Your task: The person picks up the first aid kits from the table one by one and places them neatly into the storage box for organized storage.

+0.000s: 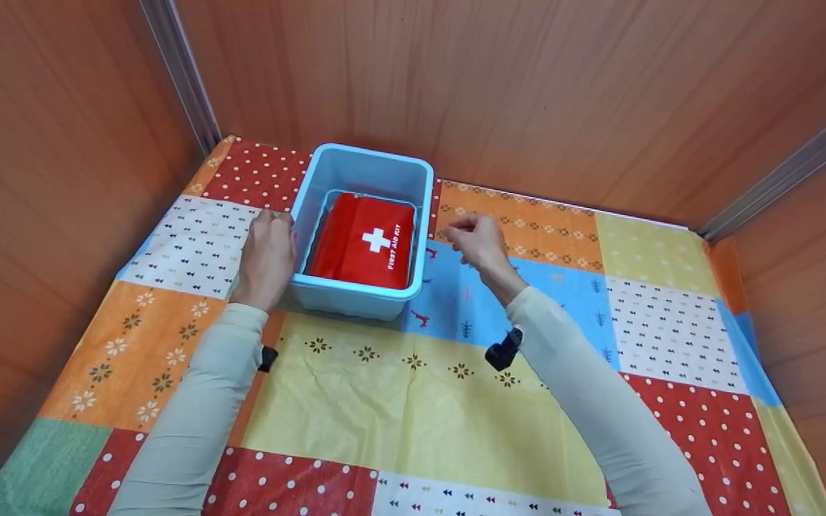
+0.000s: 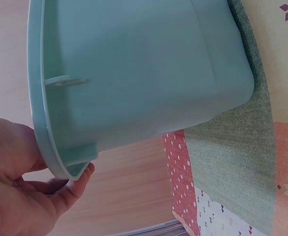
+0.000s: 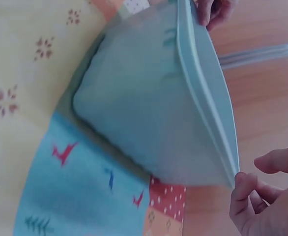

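Observation:
A light-blue plastic bin (image 1: 355, 304) stands on the patchwork cloth. Inside it lies a red first aid kit pouch (image 1: 359, 240), its white cross and lettering facing up. My left hand (image 1: 267, 251) grips the bin's rim on the left side; in the left wrist view the thumb and fingers close round the rim from either side. To the right of the bin, my right hand (image 1: 481, 244) is held just off the rim, with fingers loosely bent and nothing in them. Its fingertips (image 3: 241, 179) appear close to the rim's corner in the right wrist view, the thumb apart.
The patchwork cloth (image 1: 413, 408) covers the table, with some wrinkles at the front. Wood-look panels (image 1: 492, 93) rise behind and at both sides, joined by metal strips. The bin stands close to the back panel.

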Tool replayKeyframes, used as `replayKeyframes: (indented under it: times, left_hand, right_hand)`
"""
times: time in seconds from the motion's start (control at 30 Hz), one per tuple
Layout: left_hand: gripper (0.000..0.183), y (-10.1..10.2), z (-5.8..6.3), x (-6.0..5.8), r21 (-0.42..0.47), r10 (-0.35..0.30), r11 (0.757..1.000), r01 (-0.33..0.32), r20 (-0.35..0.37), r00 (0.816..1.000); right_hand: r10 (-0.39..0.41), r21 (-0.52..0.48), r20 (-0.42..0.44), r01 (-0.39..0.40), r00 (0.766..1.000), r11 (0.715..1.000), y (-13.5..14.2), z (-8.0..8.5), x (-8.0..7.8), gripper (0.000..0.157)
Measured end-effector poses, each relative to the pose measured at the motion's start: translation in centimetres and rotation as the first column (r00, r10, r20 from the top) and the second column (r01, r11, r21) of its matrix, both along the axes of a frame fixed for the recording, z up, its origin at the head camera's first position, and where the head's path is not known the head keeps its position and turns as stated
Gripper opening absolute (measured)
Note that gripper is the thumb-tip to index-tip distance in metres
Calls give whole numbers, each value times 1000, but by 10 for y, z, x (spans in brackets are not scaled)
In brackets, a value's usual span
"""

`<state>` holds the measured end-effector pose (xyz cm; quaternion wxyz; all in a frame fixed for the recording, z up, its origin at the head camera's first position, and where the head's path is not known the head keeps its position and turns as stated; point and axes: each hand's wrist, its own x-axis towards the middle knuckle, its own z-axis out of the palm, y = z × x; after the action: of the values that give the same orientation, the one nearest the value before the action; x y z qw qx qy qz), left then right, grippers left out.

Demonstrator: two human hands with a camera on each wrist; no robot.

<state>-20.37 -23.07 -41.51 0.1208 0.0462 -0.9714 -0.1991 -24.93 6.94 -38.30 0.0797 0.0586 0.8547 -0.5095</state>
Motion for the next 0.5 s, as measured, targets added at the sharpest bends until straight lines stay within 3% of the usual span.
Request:
replayKeyframes:
  times: [0.23, 0.5]
  left_hand:
    - [33, -3, -5, -2, -61, -33, 998, 30, -39, 999]
    - [42, -7, -10, -6, 11, 1, 1000, -1, -4, 1000]
  right_hand:
    - [3, 21, -34, -2, 999, 1000, 40, -7, 4, 25]
    - [-63, 45, 4, 63, 998, 997, 92, -14, 9, 28]
